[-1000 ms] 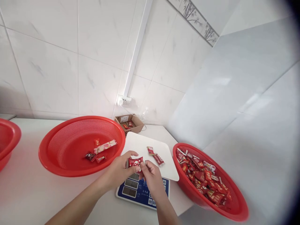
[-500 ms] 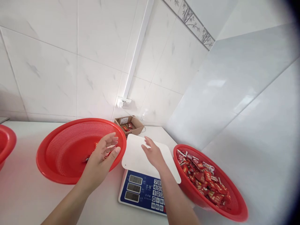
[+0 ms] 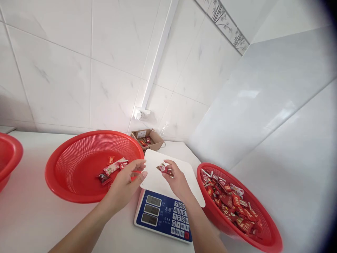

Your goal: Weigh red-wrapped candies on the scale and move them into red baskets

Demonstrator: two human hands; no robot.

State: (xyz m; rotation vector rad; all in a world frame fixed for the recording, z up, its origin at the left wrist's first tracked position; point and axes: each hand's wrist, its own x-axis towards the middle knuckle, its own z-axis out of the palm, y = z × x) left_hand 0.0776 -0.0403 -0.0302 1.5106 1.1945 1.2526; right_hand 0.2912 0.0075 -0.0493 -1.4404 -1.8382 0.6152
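Between the thumb and fingers of my right hand (image 3: 177, 179) is a small wrapped candy (image 3: 163, 168), held over the white weighing plate (image 3: 158, 181) of a digital scale (image 3: 163, 214). My left hand (image 3: 126, 184) has its thumb and fingers apart and nothing visible in it. It hovers where the right rim of the red plastic basket (image 3: 79, 168) meets the plate's left edge. Inside that basket lie several wrapped sweets, among them a long pale pink packet (image 3: 112, 168) and a dark wrapper (image 3: 104, 178). My left hand hides part of them.
On the right, a tilted red basket (image 3: 216, 218) is heaped with red-wrapped candies (image 3: 234, 203). A small cardboard box (image 3: 155, 140) with a few packets stands behind the scale. Another red basket (image 3: 12, 154) is cut off at the left edge. A wall socket (image 3: 142, 113) sits behind.
My left hand has moved right, from over the basket to the plate's edge, uncovering sweets. A candy now shows in my right hand, where none was visible before. The view has shifted slightly.
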